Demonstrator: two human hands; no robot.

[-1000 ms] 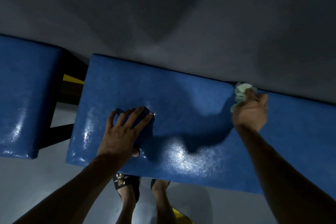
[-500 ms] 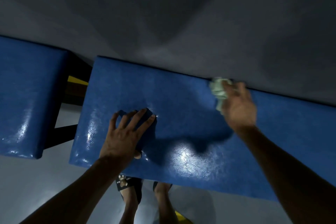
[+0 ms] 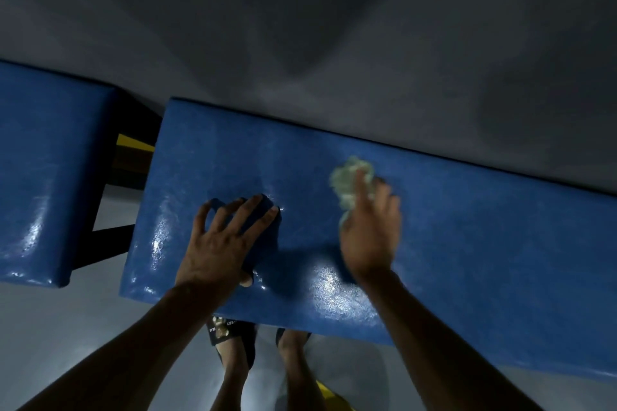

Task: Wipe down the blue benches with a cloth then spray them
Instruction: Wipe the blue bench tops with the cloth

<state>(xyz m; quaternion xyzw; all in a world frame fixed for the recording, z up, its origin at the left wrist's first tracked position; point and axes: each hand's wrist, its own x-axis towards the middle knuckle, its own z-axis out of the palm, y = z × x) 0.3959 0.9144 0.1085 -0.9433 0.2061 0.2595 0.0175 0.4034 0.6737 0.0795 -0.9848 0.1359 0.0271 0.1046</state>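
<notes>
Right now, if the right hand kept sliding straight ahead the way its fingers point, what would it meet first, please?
The right hand, gripping the pale cloth, points toward the far edge of the blue bench. Only bare bench top lies ahead, then probably the grey wall behind it; whether the bench touches it is unclear.

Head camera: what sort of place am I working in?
Probably a gym or waiting area: two blue padded benches on dark frames stand against a plain grey wall on a smooth grey floor.
</notes>
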